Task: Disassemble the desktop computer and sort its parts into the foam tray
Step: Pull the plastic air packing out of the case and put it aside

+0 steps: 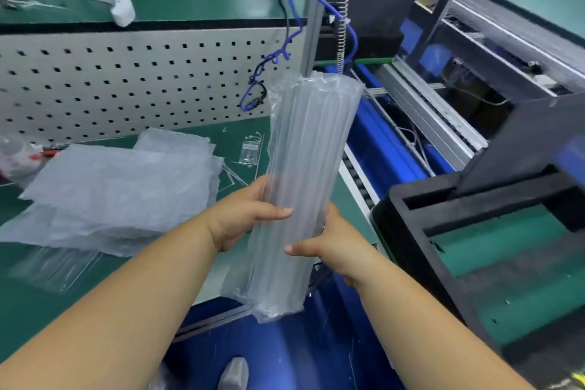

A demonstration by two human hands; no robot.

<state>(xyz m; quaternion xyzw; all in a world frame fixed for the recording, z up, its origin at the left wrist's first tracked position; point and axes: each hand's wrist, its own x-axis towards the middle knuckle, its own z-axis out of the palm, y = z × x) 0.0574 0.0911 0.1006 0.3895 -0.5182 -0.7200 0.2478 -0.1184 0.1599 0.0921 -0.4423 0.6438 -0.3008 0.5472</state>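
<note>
An inflated clear air-column packing sleeve (304, 149) stands nearly upright in front of me, above the edge of the green workbench. My left hand (243, 215) grips its lower left side, thumb across the front. On the lower right side my right hand (329, 244) holds it with the thumb in front. What the sleeve wraps cannot be made out. A black foam tray (411, 231) with open compartments sits to the right, apart from both hands.
A pile of clear plastic bags (120, 187) lies on the green mat (57, 304) at left, with small screw bags (250, 149) behind. A white pegboard (126, 79) backs the bench. Blue cable (285, 54) hangs from an aluminium post (316, 9). A conveyor frame (437, 117) runs right.
</note>
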